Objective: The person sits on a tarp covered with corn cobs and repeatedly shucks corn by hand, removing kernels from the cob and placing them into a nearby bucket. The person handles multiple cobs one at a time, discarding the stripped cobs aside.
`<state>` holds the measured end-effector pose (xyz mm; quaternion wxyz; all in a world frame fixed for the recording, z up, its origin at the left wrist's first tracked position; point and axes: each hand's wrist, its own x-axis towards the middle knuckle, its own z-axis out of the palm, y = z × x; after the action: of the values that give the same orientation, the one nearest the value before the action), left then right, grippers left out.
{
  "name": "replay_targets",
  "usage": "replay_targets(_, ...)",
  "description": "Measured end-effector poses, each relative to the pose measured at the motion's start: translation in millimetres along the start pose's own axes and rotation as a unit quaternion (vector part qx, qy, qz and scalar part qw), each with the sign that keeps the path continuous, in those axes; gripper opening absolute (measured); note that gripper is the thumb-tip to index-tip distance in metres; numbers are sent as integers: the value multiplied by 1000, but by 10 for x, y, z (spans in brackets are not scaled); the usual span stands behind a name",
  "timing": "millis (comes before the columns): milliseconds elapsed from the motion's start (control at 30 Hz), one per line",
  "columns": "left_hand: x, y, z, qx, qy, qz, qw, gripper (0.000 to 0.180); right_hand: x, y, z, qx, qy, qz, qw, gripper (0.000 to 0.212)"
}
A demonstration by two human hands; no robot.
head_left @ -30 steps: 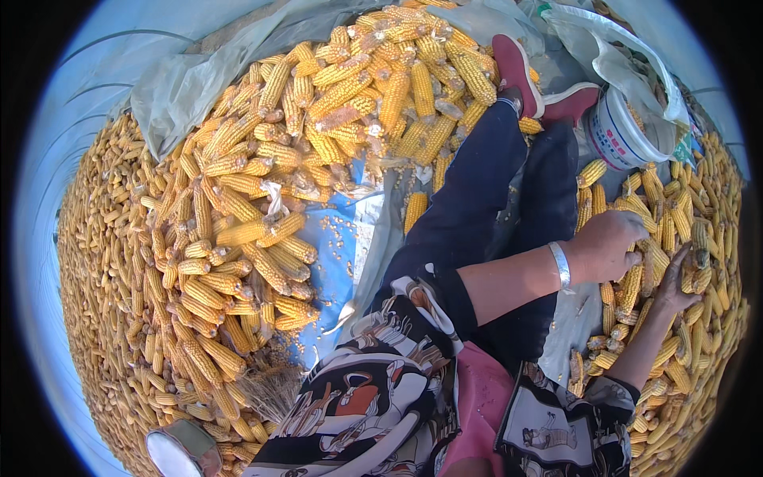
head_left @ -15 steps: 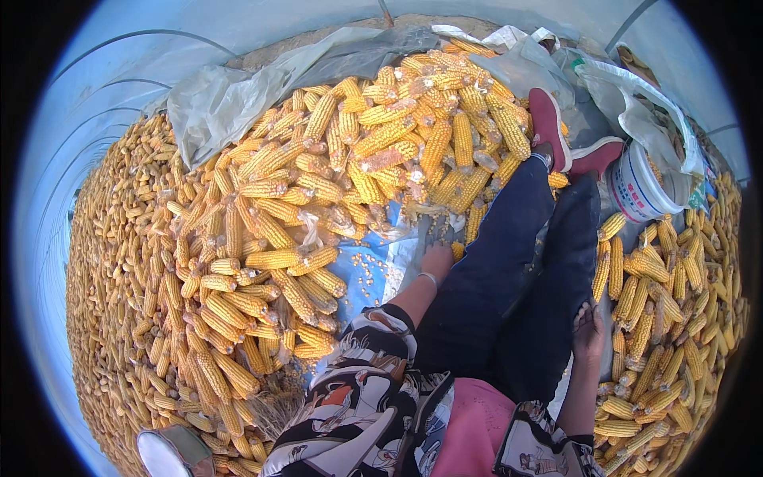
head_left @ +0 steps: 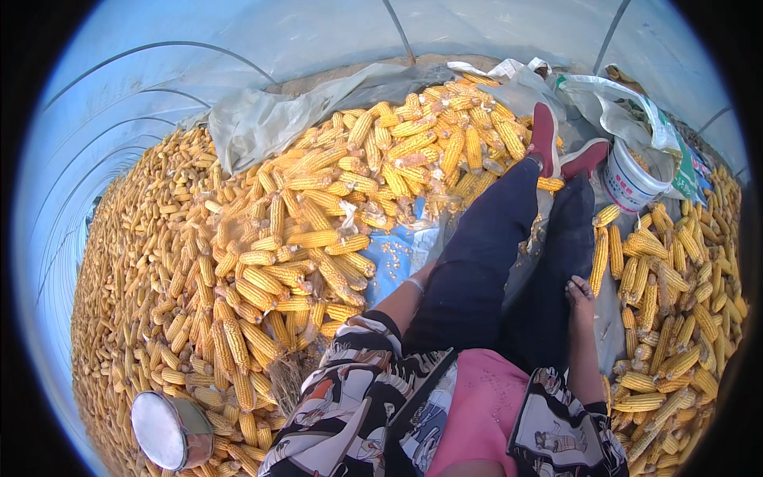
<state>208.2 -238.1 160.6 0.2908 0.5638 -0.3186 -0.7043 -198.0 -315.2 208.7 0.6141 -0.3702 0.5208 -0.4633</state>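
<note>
Clearly, the main container is a white bucket [head_left: 628,189] at the far right, tilted, just beyond the shoes; a little yellow shows inside, too small to make out for certain. A white and green sack [head_left: 685,168] lies bunched against its far right side. At the near left, a drum-shaped object [head_left: 159,429] with a pale round top sits among the corn, and whether it holds anything cannot be told.

Corn cobs lie on both sides of the outstretched legs: a broad left heap [head_left: 262,278] runs from the near left to the far middle, and a smaller right heap [head_left: 664,302] lies beyond the right leg. Between the left heap and the left leg, a blue sheet [head_left: 385,274] carries scattered loose kernels [head_left: 391,253].

The left hand [head_left: 426,273] is beside the left thigh, which stands in the way of the view, so its grip cannot be told. The right hand [head_left: 581,291] is by the right leg, near the right heap, with its fingers curled; whether they enclose anything cannot be told.

Grey plastic sheeting [head_left: 266,131] drapes the far edge of the left heap. Red shoes [head_left: 544,137] rest at the far right, between the left heap and the bucket. Dark arched ribs [head_left: 171,45] cross the translucent cover overhead.
</note>
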Motion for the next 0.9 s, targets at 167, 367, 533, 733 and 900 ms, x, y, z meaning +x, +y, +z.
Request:
replay_targets(167, -832, -70, -212, -216, 7, 48, 975, 32, -18, -88, 80, -32, -24, 13, 999, 29)
replay_targets(367, -1597, -646, -534, -442, 118, 164, 874, 32, 36, -410, 306, -70, -70, 47, 994, 24)
replay_targets(533, -1876, -1145, -636, -514, 276, 236, 777, 33, 259, -542, 649, -83, -111, 64, 988, 22)
replay_targets(733, -1968, -858, -967, -366, 574, 59, 730, 21, 893, -190, 1096, -153, -175, 58, 971, 31)
replay_targets(900, -2153, -70, -796, -458, 489, 37, 741, 12, 1405, 463, 1756, -352, -205, -16, 913, 43)
